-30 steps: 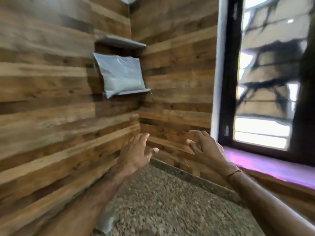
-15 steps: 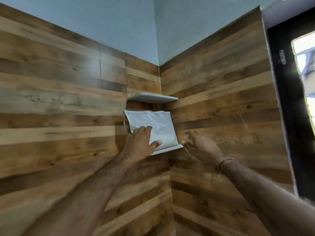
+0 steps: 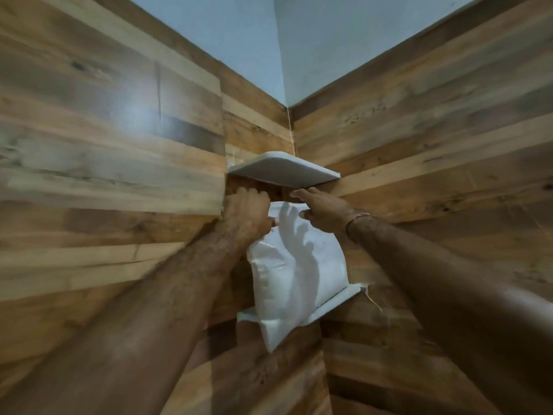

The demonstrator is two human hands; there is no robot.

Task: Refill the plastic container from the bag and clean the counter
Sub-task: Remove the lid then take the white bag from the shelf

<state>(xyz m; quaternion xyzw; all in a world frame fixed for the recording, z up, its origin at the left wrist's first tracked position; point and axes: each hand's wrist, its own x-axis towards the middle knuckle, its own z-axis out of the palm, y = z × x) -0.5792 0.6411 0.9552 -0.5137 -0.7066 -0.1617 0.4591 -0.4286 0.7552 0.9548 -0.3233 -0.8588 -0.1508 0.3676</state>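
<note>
While our left hand (image 3: 250, 212) and right hand (image 3: 324, 208) both clasp the top of the white bag (image 3: 294, 274) standing on the lower corner shelf (image 3: 336, 304), we judge little done; refilling and cleaning remain.

Bag (image 3: 294, 265) standing on the lower corner shelf (image 3: 338, 304), near edge overhanging it, upper shelf (image 3: 284, 172) above, left hand (image 3: 248, 211) at the bag's top left, right hand (image 3: 323, 209) at its top right.
</note>
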